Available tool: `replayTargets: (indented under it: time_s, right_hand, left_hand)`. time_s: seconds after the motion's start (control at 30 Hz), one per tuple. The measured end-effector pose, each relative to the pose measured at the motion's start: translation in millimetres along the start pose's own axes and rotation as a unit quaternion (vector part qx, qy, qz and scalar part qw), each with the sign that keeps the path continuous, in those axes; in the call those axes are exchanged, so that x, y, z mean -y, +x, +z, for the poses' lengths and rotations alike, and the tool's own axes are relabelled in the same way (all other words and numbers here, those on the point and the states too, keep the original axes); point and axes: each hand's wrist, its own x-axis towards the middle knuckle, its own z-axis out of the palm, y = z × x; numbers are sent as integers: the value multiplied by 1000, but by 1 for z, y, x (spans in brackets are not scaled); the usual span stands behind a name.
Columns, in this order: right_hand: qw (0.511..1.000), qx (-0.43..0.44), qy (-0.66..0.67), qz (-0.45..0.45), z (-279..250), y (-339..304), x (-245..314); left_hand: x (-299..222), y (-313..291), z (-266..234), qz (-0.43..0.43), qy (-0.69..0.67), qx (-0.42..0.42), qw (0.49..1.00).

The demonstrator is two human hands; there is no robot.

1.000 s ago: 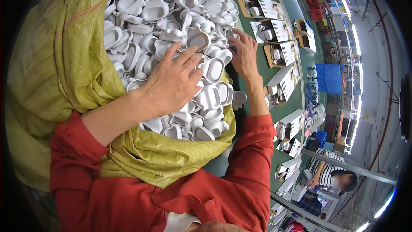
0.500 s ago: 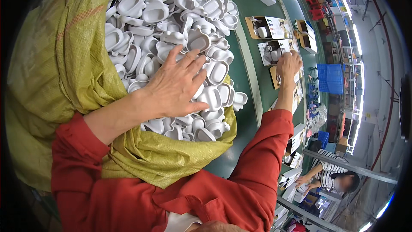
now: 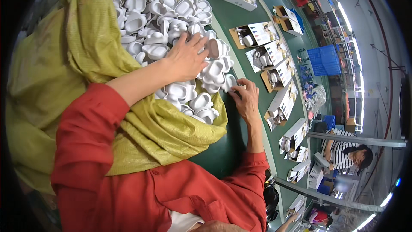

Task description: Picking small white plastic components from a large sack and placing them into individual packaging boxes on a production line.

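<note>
A large heap of white, hollow, oval plastic parts (image 3: 135, 21) with small lugs spills from the mouth of a yellow woven sack (image 3: 165, 139). My left hand (image 3: 186, 60) lies over the heap with its fingers spread, touching the parts beneath and gripping none that I can see. At the heap's right edge, my right hand (image 3: 246, 99) has its thumb and forefinger closed on the edge of one white plastic part (image 3: 228, 82). Its other fingers are curled. The sack's folds hide the lower part of the heap.
On the green conveyor belt (image 3: 231, 23) to the right, several open printed cartons (image 3: 283, 73) stand in a row, holding white and dark items. A blue crate (image 3: 324, 60) stands beyond. At far right a person in a striped top (image 3: 343, 154) handles a box.
My right hand has come back from the cartons on the belt to a white part at the heap's edge. My left hand stays on the heap. The view has shifted, and more cartons show.
</note>
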Motion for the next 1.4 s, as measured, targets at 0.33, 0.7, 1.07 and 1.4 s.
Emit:
replayTargets:
  time_s: [0.33, 0.7, 1.07, 1.4]
  right_hand:
    - [981, -181, 19, 70, 0, 74, -81]
    - [993, -93, 70, -2, 15, 65, -28]
    - [982, -88, -69, 155, 26, 71, -48]
    - [974, -196, -94, 63, 39, 176, -49]
  left_hand:
    - [-11, -75, -47, -65, 44, 41, 996]
    - [-55, -110, -50, 163, -170, 55, 970]
    - [3, -95, -51, -74, -86, 14, 993]
    - [41, -93, -36, -186, -48, -122, 974]
